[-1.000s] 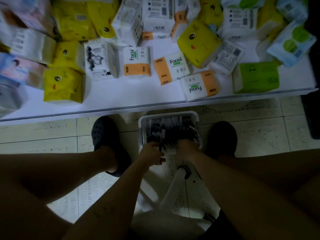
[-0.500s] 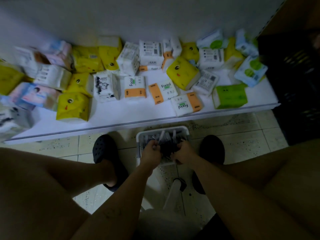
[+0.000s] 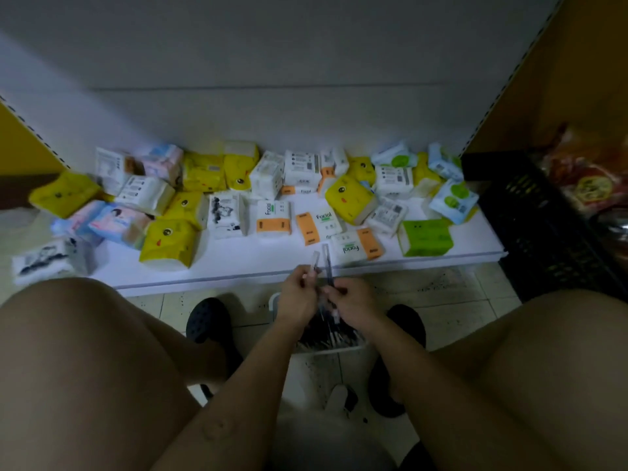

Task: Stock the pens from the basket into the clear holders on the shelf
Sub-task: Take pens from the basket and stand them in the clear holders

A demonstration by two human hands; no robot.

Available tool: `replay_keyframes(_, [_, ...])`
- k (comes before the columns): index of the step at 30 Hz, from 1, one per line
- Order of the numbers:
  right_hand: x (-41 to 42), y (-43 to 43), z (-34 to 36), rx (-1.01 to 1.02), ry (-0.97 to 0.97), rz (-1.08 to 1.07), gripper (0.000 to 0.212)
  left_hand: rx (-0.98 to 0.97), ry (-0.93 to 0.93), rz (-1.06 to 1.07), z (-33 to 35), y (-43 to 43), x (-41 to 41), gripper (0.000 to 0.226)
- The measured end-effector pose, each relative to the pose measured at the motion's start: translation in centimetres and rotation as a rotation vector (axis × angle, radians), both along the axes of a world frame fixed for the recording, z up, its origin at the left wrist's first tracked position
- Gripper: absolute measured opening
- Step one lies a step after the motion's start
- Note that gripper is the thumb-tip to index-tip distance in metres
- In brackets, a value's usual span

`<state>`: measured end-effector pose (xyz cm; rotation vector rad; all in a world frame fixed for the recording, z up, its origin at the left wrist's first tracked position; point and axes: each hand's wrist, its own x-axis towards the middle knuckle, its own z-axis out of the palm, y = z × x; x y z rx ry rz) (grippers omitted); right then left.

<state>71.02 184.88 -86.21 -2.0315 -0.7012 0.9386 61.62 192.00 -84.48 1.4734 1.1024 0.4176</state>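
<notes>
A white basket full of dark pens sits on the tiled floor between my feet, mostly hidden behind my hands. My left hand grips a clear-capped pen that points up toward the shelf. My right hand holds a dark pen upright beside it, with more pens hanging below the fist. Both hands are raised above the basket, close together. No clear holders are in view.
The low white shelf in front carries several tissue packs, yellow, orange-and-white and green. A black crate stands at the right. My knees frame both sides, and black shoes flank the basket.
Both hands have lifted out of the basket holding pens. My view has tilted up, showing more of the shelf's back panel.
</notes>
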Motion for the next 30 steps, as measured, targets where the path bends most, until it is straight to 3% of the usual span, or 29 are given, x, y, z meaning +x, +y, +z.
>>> replay_keyframes(3, [0.4,0.5,2.7,0.108,-0.038,-0.042,0.015,-0.076,-0.086,0.074,2.0,0.7,0.3,0.020])
replay_keyframes(8, [0.5,2.0,8.0,0.314,0.010,-0.094,0.024,-0.009,-0.303,0.063,7.6,1.8,0.2,0.015])
replay_keyframes(14, [0.4,3.4,16.6,0.606,-0.164,-0.120,0.020,0.106,-0.495,-0.005,16.4,4.1,1.5,0.018])
replay_keyframes(19, [0.9,4.8,23.4,0.824,-0.135,-0.075,0.024,0.385,-0.537,-0.025,23.6,5.7,1.9,0.023])
replay_keyframes(24, [1.2,5.6,30.6,0.990,-0.168,0.016,0.027,0.601,-0.679,-0.136,31.3,5.9,0.6,0.048])
replay_keyframes(30, [1.9,7.0,38.1,1.051,-0.242,0.041,0.009,0.873,-0.588,-0.210,38.7,7.7,0.1,0.052])
